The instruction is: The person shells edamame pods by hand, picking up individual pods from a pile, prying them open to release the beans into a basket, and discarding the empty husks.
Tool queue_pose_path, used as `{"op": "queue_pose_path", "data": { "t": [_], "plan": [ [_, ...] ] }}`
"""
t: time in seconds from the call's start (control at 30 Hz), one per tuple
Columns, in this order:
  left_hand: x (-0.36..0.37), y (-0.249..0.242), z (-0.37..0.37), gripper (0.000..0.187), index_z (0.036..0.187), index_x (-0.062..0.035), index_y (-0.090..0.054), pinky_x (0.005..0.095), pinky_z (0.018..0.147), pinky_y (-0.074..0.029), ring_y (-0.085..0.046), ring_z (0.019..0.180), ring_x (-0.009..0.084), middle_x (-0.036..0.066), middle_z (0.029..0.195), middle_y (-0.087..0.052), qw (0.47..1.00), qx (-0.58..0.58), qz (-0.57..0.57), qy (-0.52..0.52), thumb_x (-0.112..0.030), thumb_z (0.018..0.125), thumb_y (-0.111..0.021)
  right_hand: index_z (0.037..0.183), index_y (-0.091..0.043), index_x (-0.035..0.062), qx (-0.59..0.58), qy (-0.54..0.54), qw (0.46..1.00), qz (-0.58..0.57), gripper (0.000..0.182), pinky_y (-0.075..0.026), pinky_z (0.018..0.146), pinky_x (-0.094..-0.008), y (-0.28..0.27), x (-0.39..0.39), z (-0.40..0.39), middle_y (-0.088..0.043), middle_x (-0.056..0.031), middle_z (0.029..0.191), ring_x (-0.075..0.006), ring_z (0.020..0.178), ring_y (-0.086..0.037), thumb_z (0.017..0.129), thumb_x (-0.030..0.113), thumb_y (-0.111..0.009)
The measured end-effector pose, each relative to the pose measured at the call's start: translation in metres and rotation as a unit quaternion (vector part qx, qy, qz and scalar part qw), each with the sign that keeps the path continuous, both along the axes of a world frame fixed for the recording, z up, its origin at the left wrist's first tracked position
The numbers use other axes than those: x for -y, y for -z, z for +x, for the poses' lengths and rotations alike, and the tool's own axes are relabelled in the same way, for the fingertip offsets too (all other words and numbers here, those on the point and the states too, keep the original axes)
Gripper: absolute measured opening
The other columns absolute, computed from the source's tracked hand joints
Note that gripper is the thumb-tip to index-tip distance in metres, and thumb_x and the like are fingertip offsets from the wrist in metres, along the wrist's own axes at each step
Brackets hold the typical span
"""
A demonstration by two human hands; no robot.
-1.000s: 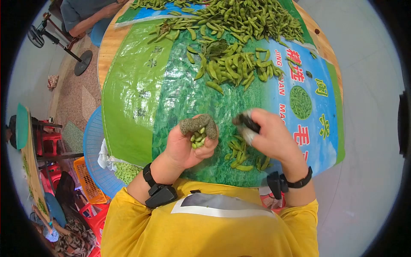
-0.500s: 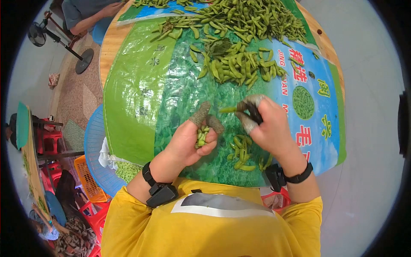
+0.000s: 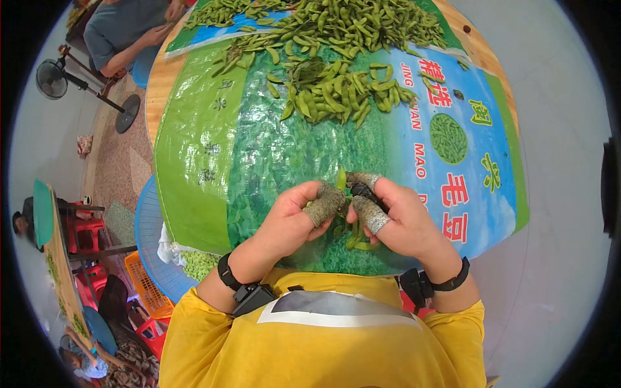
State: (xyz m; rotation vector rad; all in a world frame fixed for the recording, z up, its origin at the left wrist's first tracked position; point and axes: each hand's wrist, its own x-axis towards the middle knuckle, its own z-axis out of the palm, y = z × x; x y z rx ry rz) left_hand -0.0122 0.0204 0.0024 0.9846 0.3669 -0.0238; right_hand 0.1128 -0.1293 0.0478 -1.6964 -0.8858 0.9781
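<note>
My left hand (image 3: 301,212) and my right hand (image 3: 409,216) meet over the near part of the printed sheet, their fingertips wrapped in grey tape. Between them a green soybean pod (image 3: 341,178) stands nearly upright, pinched by the fingers of both. The left palm faces away, so the shelled beans seen in it earlier are hidden. Dark wrapping (image 3: 367,193) covers a finger of the right hand. Just below the hands lie several pods (image 3: 358,240), partly covered. A small pile of pods (image 3: 333,94) rests farther up the sheet.
Beyond is a big heap of pods (image 3: 362,26) on the round wooden table (image 3: 155,97). At the left, a blue basket (image 3: 147,216) stands beside shelled beans (image 3: 206,266). An orange crate (image 3: 145,284), a fan (image 3: 52,79) and another person's arm (image 3: 132,55) are also there.
My right hand has brought the pod left and down to my left hand. The left hand has turned and closed, hiding its beans. The view has shifted slightly.
</note>
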Motion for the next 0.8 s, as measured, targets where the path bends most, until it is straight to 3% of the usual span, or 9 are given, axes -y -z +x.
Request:
{"op": "queue_pose_path", "data": {
  "t": [0.17, 0.27, 0.4, 0.47, 0.6, 0.67, 0.7, 0.77, 0.8],
  "plan": [
    [0.007, 0.000, 0.003, 0.011, 0.088, -0.0059, -0.057, 0.0183, 0.041, -0.025, -0.037, 0.048, 0.0023, -0.004, 0.062, -0.047, 0.983, 0.036, 0.178, -0.005, -0.017, 0.088, -0.057, 0.118, -0.049, 0.0008, 0.007, -0.005, 1.000, 0.001, 0.035, -0.048, 0.065, -0.0277, 0.002, 0.003, 0.001, -0.063, -0.0082, 0.080, -0.0145, 0.072, -0.061, 0.083, 0.005, -0.049],
    [0.003, -0.002, 0.001, 0.009, 0.090, -0.0050, -0.059, 0.0210, 0.061, -0.039, -0.045, 0.069, 0.0046, -0.005, 0.076, -0.054, 0.981, 0.013, 0.192, 0.024, -0.013, 0.089, -0.055, 0.121, -0.048, 0.0014, -0.017, -0.007, 1.000, 0.005, 0.038, -0.048, 0.065, -0.0274, 0.003, 0.005, 0.002, -0.063, -0.0075, 0.079, -0.0137, 0.072, -0.060, 0.083, 0.005, -0.048],
    [0.004, 0.001, 0.004, 0.008, 0.089, -0.0033, -0.058, 0.0251, 0.061, -0.041, -0.048, 0.070, 0.0076, -0.002, 0.076, -0.055, 0.981, 0.015, 0.194, 0.004, -0.010, 0.087, -0.055, 0.124, -0.047, 0.0025, -0.042, -0.008, 0.999, -0.009, 0.040, -0.047, 0.066, -0.0260, 0.003, 0.005, 0.002, -0.062, -0.0056, 0.079, -0.0122, 0.072, -0.059, 0.084, 0.005, -0.047],
    [0.005, 0.008, 0.006, 0.011, 0.084, -0.0041, -0.058, 0.0245, 0.050, -0.039, -0.048, 0.058, 0.0070, -0.004, 0.066, -0.053, 0.925, 0.090, 0.369, -0.027, -0.015, 0.088, -0.056, 0.124, -0.046, 0.0028, -0.058, -0.002, 0.998, -0.009, 0.041, -0.047, 0.066, -0.0261, 0.004, 0.004, 0.001, -0.061, -0.0050, 0.079, -0.0121, 0.072, -0.059, 0.084, 0.005, -0.047],
    [-0.002, 0.006, 0.003, 0.012, 0.084, -0.0033, -0.058, 0.0282, 0.057, -0.044, -0.052, 0.063, 0.0106, -0.002, 0.071, -0.058, 0.876, 0.091, 0.473, 0.022, -0.015, 0.087, -0.056, 0.126, -0.045, 0.0039, -0.092, -0.001, 0.996, -0.018, 0.042, -0.045, 0.061, -0.0243, 0.005, 0.003, 0.001, -0.059, -0.0018, 0.077, -0.0096, 0.067, -0.056, 0.084, 0.005, -0.045],
    [-0.003, 0.010, 0.003, 0.013, 0.085, -0.0035, -0.058, 0.0240, 0.053, -0.040, -0.050, 0.059, 0.0085, -0.002, 0.072, -0.057, 0.798, 0.153, 0.582, 0.020, -0.016, 0.087, -0.056, 0.125, -0.046, 0.0044, -0.121, -0.007, 0.992, -0.020, 0.041, -0.044, 0.058, -0.0232, 0.013, 0.004, 0.002, -0.058, -0.0014, 0.076, -0.0086, 0.063, -0.054, 0.084, 0.005, -0.045],
    [0.000, 0.002, 0.002, 0.013, 0.085, -0.0035, -0.058, 0.0240, 0.053, -0.040, -0.050, 0.059, 0.0085, -0.002, 0.072, -0.057, 0.798, 0.153, 0.582, 0.020, -0.016, 0.087, -0.056, 0.125, -0.046, 0.0048, -0.149, -0.012, 0.989, -0.021, 0.040, -0.044, 0.054, -0.0221, 0.018, 0.004, 0.003, -0.057, -0.0010, 0.074, -0.0075, 0.060, -0.052, 0.084, 0.006, -0.044],
    [0.008, -0.021, 0.001, 0.017, 0.083, -0.0020, -0.053, 0.0288, 0.051, -0.041, -0.050, 0.060, 0.0110, -0.001, 0.068, -0.053, 0.981, 0.073, 0.168, 0.066, -0.017, 0.087, -0.058, 0.125, -0.046, 0.0052, -0.226, -0.016, 0.974, -0.027, 0.040, -0.043, 0.053, -0.0211, 0.030, 0.006, -0.002, -0.057, -0.0012, 0.076, -0.0070, 0.058, -0.050, 0.085, 0.006, -0.044],
    [0.005, -0.020, 0.002, 0.017, 0.083, -0.0020, -0.053, 0.0288, 0.051, -0.041, -0.050, 0.060, 0.0110, -0.001, 0.068, -0.053, 0.981, 0.073, 0.168, 0.069, -0.017, 0.087, -0.058, 0.125, -0.046, 0.0057, -0.300, -0.021, 0.953, -0.032, 0.039, -0.042, 0.051, -0.0201, 0.034, 0.008, -0.005, -0.057, -0.0014, 0.077, -0.0064, 0.056, -0.049, 0.085, 0.006, -0.044]
  ]
}}
